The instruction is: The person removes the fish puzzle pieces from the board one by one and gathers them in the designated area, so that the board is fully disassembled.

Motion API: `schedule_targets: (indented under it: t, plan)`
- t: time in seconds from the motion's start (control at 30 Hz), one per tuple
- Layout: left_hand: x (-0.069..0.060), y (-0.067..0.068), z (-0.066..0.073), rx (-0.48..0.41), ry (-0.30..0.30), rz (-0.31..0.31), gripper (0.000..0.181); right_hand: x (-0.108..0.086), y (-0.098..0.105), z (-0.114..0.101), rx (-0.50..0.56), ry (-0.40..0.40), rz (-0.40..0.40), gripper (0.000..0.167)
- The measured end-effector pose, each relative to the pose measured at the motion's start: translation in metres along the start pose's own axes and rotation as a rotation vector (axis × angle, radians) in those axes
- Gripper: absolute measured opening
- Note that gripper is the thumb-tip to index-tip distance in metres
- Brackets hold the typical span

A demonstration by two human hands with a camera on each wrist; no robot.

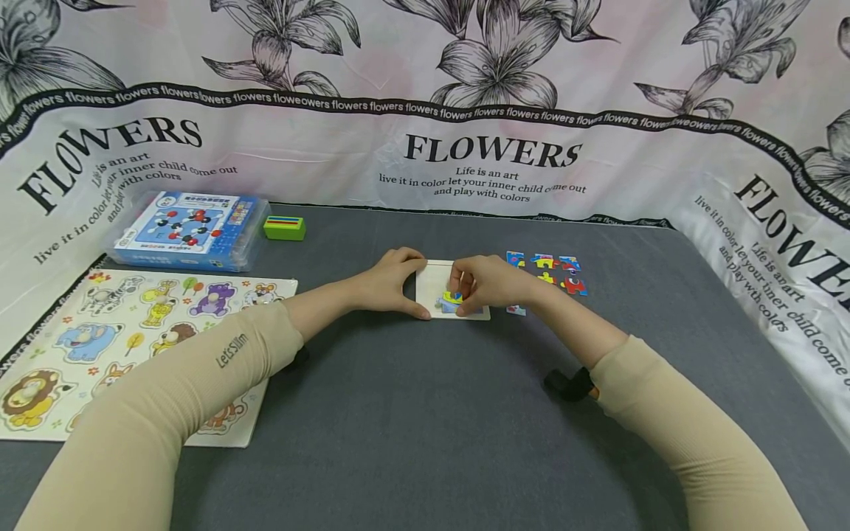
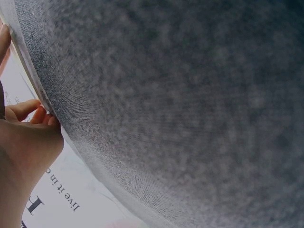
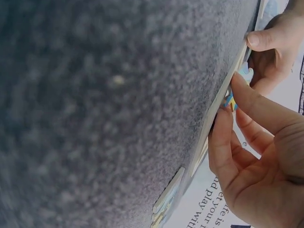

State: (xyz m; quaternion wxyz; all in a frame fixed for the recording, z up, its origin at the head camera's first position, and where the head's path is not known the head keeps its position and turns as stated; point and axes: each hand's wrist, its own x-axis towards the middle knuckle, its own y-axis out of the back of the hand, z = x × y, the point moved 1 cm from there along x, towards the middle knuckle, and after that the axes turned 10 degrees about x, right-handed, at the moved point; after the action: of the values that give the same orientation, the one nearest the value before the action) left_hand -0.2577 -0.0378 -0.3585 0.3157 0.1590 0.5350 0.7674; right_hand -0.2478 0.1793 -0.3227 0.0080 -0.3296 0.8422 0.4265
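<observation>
A small pale puzzle board (image 1: 434,276) lies on the grey table, its long side running left to right. My left hand (image 1: 388,284) holds its left end, thumb at the near corner and fingers at the far one. Over the board's right part, my right hand (image 1: 494,284) pinches a small yellow-and-blue puzzle piece (image 1: 453,297) between thumb and fingers. That piece (image 3: 231,100) shows partly between the fingertips in the right wrist view. Light blue colour shows beneath it on the board. Several loose jigsaw pieces (image 1: 574,286) lie just right of the board, some partly hidden by my right hand.
At the left lies a large animal picture board (image 1: 86,310), partly under my left forearm. Behind it stand a clear box with a blue molecule label (image 1: 182,228) and a small green block (image 1: 284,228). A flower-printed cloth (image 1: 319,162) hangs behind the table.
</observation>
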Motion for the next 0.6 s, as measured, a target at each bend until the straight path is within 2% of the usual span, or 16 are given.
schedule_targets:
  t: [0.37, 0.6]
  plan:
    - [-0.0004, -0.0004, -0.0009, -0.002, 0.005, -0.001, 0.099, -0.0007, 0.0003, -0.0039, -0.026, 0.014, 0.015, 0.027]
    - [-0.0001, -0.0009, -0.0006, -0.006, 0.001, 0.002, 0.099, -0.0008, 0.0021, -0.0045, 0.009, 0.022, -0.013, 0.017]
